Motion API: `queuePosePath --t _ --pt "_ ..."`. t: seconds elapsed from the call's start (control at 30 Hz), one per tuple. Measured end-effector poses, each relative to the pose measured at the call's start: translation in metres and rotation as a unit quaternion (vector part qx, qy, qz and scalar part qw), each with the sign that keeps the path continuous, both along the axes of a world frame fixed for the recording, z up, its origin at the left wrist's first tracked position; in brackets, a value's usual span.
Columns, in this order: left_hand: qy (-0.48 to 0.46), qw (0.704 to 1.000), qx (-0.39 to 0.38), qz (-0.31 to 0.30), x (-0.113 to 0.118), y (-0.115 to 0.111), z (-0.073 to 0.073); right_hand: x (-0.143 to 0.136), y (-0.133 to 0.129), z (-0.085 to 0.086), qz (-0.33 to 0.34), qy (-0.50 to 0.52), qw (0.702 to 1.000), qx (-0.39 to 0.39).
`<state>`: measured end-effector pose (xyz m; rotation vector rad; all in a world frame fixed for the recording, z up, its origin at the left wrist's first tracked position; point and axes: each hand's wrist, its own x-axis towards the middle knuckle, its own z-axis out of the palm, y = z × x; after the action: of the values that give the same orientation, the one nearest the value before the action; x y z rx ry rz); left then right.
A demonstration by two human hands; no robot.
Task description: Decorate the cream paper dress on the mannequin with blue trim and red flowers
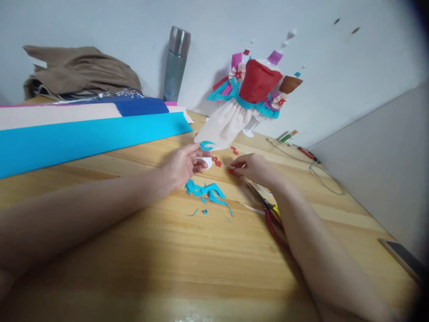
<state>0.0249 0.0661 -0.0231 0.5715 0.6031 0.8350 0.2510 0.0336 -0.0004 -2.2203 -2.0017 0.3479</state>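
My left hand (187, 165) pinches a small turquoise leaf-shaped paper piece (207, 146) between thumb and fingertips, in front of a doll dress's pale skirt (223, 127). Just below that hand is a white disc (208, 163), partly covered by the fingers. My right hand (253, 167) is closed at the fingertips on a small red paper piece (232, 171) close to the tabletop. Other red paper cutouts (217, 162) lie between the hands. Turquoise paper scraps (211, 192) are scattered nearer to me. Red-handled scissors (276, 228) lie partly under my right forearm.
Coloured paper sheets (83, 138) stretch along the left. Behind them are a brown cloth (83, 71) and an upright bottle (176, 67). A red bodice (259, 82) tops the dress on its stand. A cable (326, 185) and a phone (404, 259) lie at right.
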Motion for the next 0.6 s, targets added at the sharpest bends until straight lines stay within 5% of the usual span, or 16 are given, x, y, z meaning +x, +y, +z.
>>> queuePosePath --t 0.37,0.5,0.6 --pt "0.012 1.0 0.015 -0.006 -0.005 0.001 -0.004 0.004 -0.005 0.001 0.001 0.148 0.989 -0.01" --pt "0.052 0.998 0.017 -0.006 -0.007 -0.004 0.0 0.002 -0.011 0.008 -0.021 0.385 0.922 -0.034" --pt "0.114 0.993 0.027 -0.008 -0.008 -0.011 0.004 -0.004 -0.014 0.014 -0.007 0.448 0.894 -0.014"
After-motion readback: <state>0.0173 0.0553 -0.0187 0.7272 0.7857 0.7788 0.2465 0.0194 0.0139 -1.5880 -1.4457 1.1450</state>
